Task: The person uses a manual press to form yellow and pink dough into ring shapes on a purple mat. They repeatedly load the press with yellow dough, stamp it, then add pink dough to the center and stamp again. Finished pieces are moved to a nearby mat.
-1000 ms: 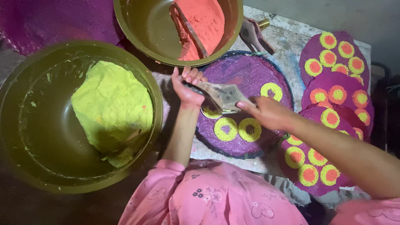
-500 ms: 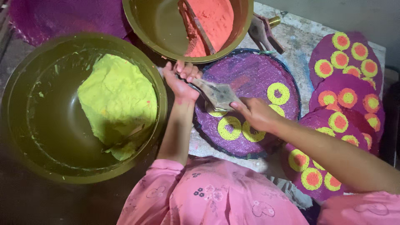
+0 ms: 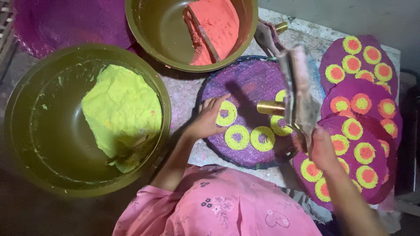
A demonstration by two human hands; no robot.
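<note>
Left hand [image 3: 205, 122] rests with spread fingers on the purple disc [image 3: 249, 83] beside 1 yellow ring [image 3: 227, 113]. Right hand [image 3: 321, 146] fingers grip a press tool [image 3: 291, 98] raised above it.

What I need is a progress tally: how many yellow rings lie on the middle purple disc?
5 yellow rings: one beside the left hand, two along the near edge, two at right partly behind the raised metal tool, which may hide more.
</note>
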